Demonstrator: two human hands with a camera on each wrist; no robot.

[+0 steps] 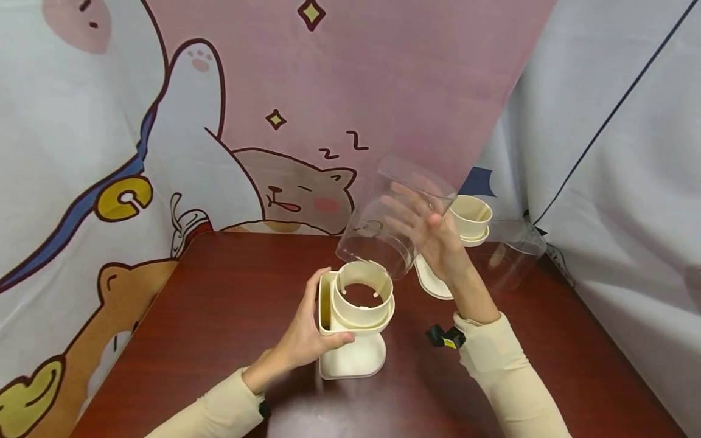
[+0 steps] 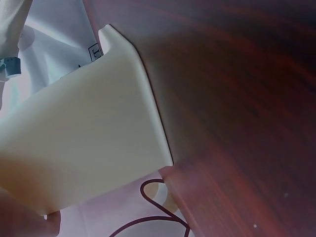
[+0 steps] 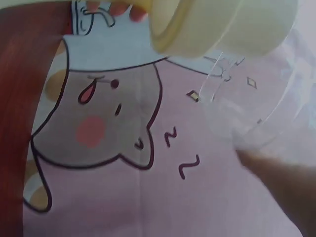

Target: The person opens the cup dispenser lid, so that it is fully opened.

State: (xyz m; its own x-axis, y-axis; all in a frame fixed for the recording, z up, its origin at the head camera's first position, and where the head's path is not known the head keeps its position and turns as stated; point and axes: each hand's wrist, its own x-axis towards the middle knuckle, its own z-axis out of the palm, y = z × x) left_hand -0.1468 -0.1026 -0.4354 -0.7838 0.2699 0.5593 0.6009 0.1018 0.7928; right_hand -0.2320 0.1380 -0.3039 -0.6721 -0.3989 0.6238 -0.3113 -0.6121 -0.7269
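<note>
A cream plastic stand (image 1: pixel 353 359) with a round collar on top and a boxy side compartment stands upright on the table. My left hand (image 1: pixel 306 328) grips it from the left, thumb across the front; the left wrist view shows the stand's side wall (image 2: pixel 84 133) close up. Above the collar, my right hand (image 1: pixel 427 228) holds a clear plastic cylinder (image 1: pixel 378 225), tilted, its lower end near the collar's back rim. Some fingers are seen through the clear wall. In the right wrist view, the cylinder (image 3: pixel 247 113) lies beside the cream collar (image 3: pixel 197 29).
A second cream stand (image 1: pixel 471 219) is farther back on the right, partly behind my right hand. Another clear cylinder (image 1: pixel 512 255) stands beside it at the table's right edge. Cartoon-printed cloth (image 1: pixel 306 188) hangs behind the dark red table (image 1: pixel 230 304).
</note>
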